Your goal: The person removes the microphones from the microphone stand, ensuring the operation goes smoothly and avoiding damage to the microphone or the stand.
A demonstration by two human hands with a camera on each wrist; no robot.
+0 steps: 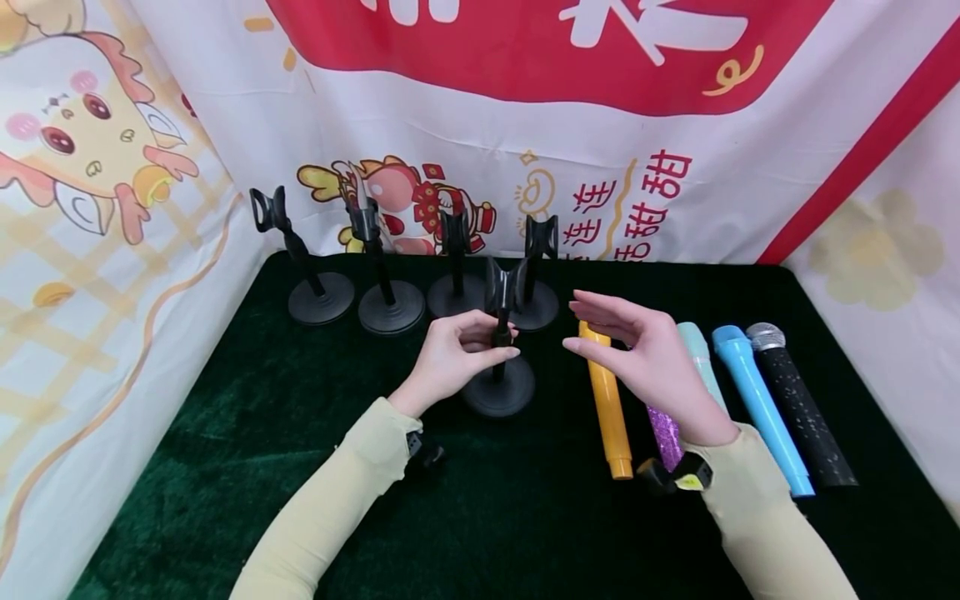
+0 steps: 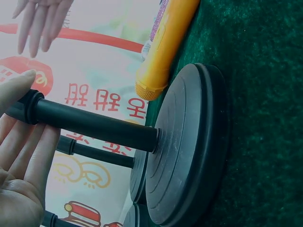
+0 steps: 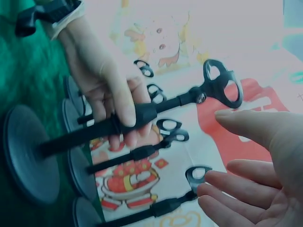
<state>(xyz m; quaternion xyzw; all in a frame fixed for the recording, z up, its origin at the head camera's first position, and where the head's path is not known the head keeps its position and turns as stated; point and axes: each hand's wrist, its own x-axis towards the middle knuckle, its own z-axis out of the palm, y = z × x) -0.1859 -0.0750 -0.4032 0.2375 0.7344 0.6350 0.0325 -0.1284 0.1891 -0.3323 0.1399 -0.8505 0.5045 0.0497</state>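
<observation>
My left hand (image 1: 450, 354) grips the pole of a black desktop microphone stand (image 1: 501, 392), thumb on one side and fingers on the other. The stand's round ribbed base (image 2: 180, 142) is low over the green cloth, and its forked clip (image 3: 222, 87) is at the top. Beside that clip, my right hand (image 1: 663, 367) holds nothing; its fingers are extended and the thumb is apart from them. Below the right hand lies an orange microphone (image 1: 611, 417), its head partly covered by the fingers. The right hand and wrist also overlap a purple glitter microphone (image 1: 664, 433).
Several more black stands (image 1: 392, 307) are grouped at the back left of the green cloth (image 1: 225, 467). On the right lie a mint microphone (image 1: 696, 343), a light blue microphone (image 1: 761, 408) and a black one (image 1: 802, 408) with a silver head. A printed curtain (image 1: 465, 125) hangs behind.
</observation>
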